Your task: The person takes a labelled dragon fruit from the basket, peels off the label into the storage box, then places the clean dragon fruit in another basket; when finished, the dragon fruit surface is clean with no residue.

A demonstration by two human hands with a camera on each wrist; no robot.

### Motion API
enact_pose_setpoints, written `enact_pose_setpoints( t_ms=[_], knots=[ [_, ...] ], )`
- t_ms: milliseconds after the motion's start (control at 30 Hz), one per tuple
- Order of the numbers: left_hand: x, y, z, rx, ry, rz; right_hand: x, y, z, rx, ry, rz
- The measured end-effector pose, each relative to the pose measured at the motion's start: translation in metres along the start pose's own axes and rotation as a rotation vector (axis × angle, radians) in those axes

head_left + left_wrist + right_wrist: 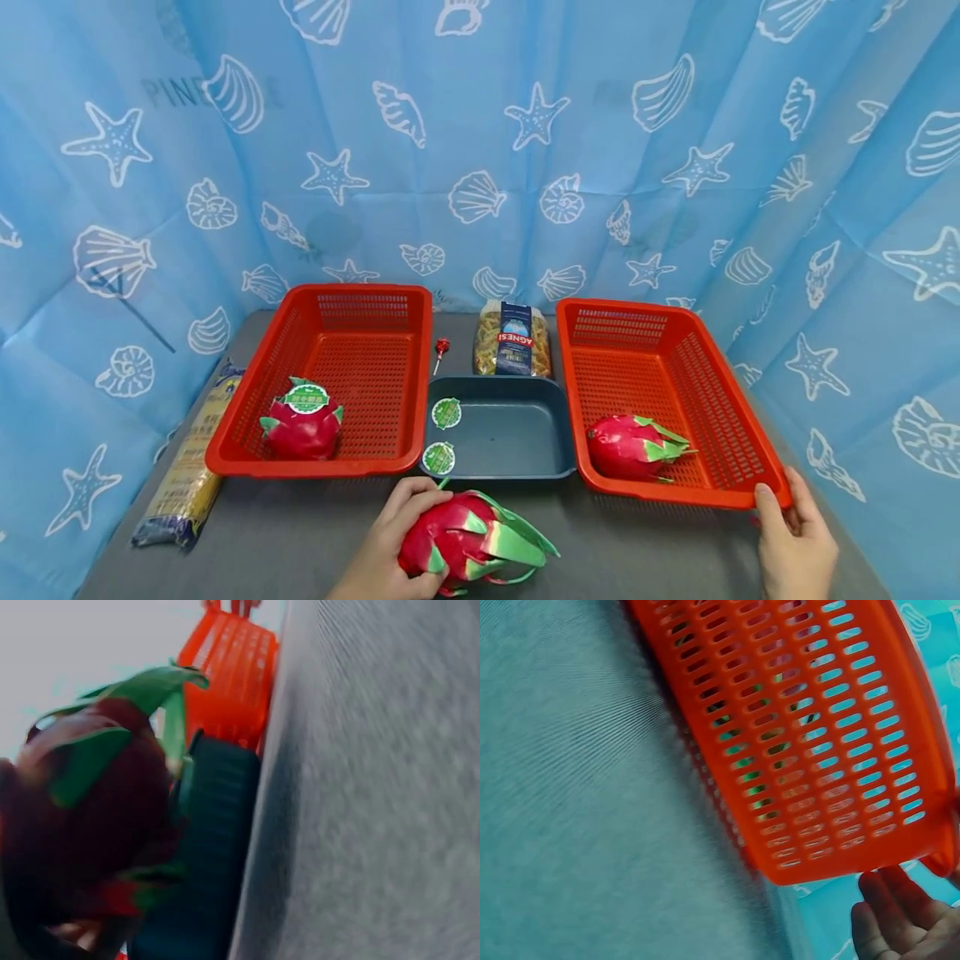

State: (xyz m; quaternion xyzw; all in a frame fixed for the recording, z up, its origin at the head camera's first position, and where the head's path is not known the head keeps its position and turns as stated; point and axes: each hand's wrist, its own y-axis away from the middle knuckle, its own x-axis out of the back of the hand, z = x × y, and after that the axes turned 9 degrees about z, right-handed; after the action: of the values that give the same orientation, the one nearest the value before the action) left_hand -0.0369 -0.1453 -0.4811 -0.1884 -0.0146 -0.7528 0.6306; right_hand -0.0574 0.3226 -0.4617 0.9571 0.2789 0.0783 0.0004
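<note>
My left hand (399, 543) grips a large pink dragon fruit (461, 537) with green leaf tips, in front of the dark blue tray (517, 437). In the left wrist view this dragon fruit (97, 810) looks dark and blurred. At the near right corner of the right red basket (675, 492), my right hand (797, 542) pinches the rim, thumb on top. The right wrist view shows its curled fingers (900, 915) just under the basket's corner. A second dragon fruit (630, 447) lies on its side inside that basket.
The left red basket (315, 468) holds a dragon fruit (300, 433) with a green label. Two round green stickers (446, 413) are on the tray's left side. Behind stand a pasta bag (513, 342) and a red lollipop (442, 346). A long noodle pack (187, 475) lies far left.
</note>
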Motion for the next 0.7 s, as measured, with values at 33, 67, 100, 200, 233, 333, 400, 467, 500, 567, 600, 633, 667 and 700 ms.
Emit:
enact_pose_setpoints(
  t_ms=[33, 67, 100, 200, 233, 333, 400, 467, 500, 567, 600, 633, 667, 700],
  knots=[
    [0.000, 0.000, 0.003, -0.025, 0.013, 0.009, 0.000, 0.001, 0.002, 0.002, -0.036, 0.007],
    [-0.001, -0.001, 0.006, -0.053, 0.025, 0.019, -0.001, 0.002, 0.003, 0.009, -0.066, 0.015],
    [-0.001, -0.002, 0.009, -0.096, 0.031, 0.029, -0.002, 0.003, 0.004, 0.021, -0.085, 0.020],
    [-0.003, -0.008, 0.018, -0.215, 0.038, 0.060, -0.003, 0.004, 0.009, 0.070, -0.088, 0.028],
    [-0.005, -0.010, 0.022, -0.245, 0.034, 0.068, -0.004, 0.003, 0.009, 0.084, -0.091, 0.032],
    [-0.010, -0.020, 0.037, -0.313, 0.034, 0.093, -0.005, 0.003, 0.012, 0.123, -0.105, 0.031],
    [-0.013, -0.027, 0.048, -0.358, 0.044, 0.118, -0.006, 0.003, 0.013, 0.153, -0.112, 0.029],
    [-0.017, -0.036, 0.058, -0.406, 0.061, 0.151, -0.006, 0.003, 0.016, 0.185, -0.107, 0.024],
    [-0.018, -0.042, 0.064, -0.415, 0.074, 0.165, -0.006, 0.004, 0.017, 0.199, -0.103, 0.024],
    [-0.022, -0.054, 0.074, -0.431, 0.094, 0.192, -0.007, 0.004, 0.019, 0.224, -0.098, 0.025],
    [-0.024, -0.061, 0.080, -0.433, 0.106, 0.200, -0.007, 0.004, 0.020, 0.231, -0.100, 0.026],
    [-0.026, -0.067, 0.086, -0.418, 0.111, 0.208, -0.007, 0.004, 0.021, 0.237, -0.106, 0.030],
    [-0.029, -0.074, 0.091, -0.395, 0.119, 0.207, -0.006, 0.004, 0.022, 0.238, -0.118, 0.034],
    [-0.032, -0.081, 0.097, -0.377, 0.130, 0.208, -0.006, 0.004, 0.022, 0.241, -0.126, 0.037]
  ],
)
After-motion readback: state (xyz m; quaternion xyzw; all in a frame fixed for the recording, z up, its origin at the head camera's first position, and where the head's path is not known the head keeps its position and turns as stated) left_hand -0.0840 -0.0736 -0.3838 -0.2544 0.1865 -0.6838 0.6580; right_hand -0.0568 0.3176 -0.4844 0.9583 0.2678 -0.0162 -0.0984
